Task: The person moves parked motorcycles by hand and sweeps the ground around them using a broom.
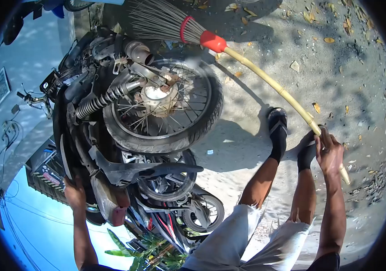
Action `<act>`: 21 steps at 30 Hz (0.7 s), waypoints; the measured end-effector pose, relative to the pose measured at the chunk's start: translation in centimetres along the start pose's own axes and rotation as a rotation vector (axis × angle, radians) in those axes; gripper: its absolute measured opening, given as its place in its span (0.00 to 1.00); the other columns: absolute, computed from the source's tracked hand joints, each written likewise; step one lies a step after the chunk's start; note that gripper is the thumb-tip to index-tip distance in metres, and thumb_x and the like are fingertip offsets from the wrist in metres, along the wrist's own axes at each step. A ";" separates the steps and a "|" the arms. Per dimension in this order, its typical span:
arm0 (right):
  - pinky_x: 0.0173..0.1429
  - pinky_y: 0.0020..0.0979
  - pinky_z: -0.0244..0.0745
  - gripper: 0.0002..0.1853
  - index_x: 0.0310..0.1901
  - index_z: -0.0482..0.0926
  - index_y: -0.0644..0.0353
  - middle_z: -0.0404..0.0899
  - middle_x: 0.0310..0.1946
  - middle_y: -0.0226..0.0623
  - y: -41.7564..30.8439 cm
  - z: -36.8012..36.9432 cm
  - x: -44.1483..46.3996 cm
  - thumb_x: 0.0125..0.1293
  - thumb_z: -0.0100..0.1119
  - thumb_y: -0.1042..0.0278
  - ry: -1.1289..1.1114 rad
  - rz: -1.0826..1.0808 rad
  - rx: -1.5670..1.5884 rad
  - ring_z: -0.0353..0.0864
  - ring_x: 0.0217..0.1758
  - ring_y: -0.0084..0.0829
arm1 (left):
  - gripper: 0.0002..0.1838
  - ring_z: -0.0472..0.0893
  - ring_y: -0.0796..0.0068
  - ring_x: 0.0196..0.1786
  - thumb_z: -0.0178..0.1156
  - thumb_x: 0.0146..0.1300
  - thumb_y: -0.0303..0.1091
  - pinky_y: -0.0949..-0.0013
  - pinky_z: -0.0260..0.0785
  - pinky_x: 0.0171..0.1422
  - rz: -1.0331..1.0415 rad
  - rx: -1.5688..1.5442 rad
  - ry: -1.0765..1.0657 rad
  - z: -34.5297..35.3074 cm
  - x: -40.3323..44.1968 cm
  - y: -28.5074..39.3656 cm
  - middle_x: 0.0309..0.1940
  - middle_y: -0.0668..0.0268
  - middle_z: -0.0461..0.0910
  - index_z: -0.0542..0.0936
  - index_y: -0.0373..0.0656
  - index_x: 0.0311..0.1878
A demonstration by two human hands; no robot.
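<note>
My right hand (329,153) is closed round the bamboo handle (276,86) of a stick broom, near the handle's end. The broom's red collar (213,41) and thin stiff bristles (168,22) reach to the top of the view, over the ground. At the left, my left hand (74,193) grips the rear of a motorcycle (105,169) by the seat edge; its fingertips are partly hidden. The motorcycle appears sideways in this view, with its dusty spoked rear wheel (163,106), shock spring (107,100) and tail light (120,208) showing.
Sandy ground (242,149) with scattered dry leaves (329,40) lies around my sandalled feet (277,119). More motorcycles (206,212) stand behind the first one. A pale blue wall (26,67) runs along the left, and green plants (157,255) show at the bottom.
</note>
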State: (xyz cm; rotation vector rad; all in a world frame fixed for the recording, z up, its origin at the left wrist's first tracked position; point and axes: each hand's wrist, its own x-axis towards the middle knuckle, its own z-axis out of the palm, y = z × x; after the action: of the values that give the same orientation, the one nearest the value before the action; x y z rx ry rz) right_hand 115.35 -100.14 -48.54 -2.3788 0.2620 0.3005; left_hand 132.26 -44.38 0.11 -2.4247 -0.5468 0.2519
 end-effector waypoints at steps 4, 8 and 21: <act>0.30 0.46 0.77 0.09 0.39 0.76 0.58 0.79 0.23 0.46 -11.0 6.0 7.7 0.68 0.58 0.61 0.039 -0.021 0.013 0.82 0.25 0.49 | 0.26 0.81 0.36 0.44 0.55 0.70 0.43 0.47 0.72 0.46 0.012 0.110 0.022 -0.7 -0.7 2.5 0.37 0.36 0.81 0.68 0.30 0.61; 0.34 0.48 0.77 0.12 0.38 0.77 0.56 0.81 0.24 0.50 -18.7 10.6 16.5 0.71 0.52 0.57 0.021 -0.013 0.062 0.82 0.28 0.54 | 0.29 0.81 0.35 0.42 0.56 0.69 0.44 0.44 0.71 0.44 0.049 0.179 0.031 -0.3 -0.3 1.7 0.35 0.35 0.80 0.65 0.28 0.62; 0.35 0.41 0.78 0.15 0.47 0.78 0.74 0.80 0.28 0.57 -11.4 -10.8 -13.6 0.66 0.61 0.69 -0.101 0.273 0.064 0.83 0.30 0.55 | 0.32 0.78 0.54 0.25 0.62 0.61 0.33 0.59 0.69 0.35 0.270 -0.409 0.035 1.0 0.9 -3.1 0.23 0.48 0.77 0.65 0.23 0.64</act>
State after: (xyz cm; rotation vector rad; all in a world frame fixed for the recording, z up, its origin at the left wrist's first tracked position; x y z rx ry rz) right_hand 106.95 -97.82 -29.70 -2.2565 0.5422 0.5302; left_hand 131.75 -41.23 1.26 -2.8979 -0.2713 0.2260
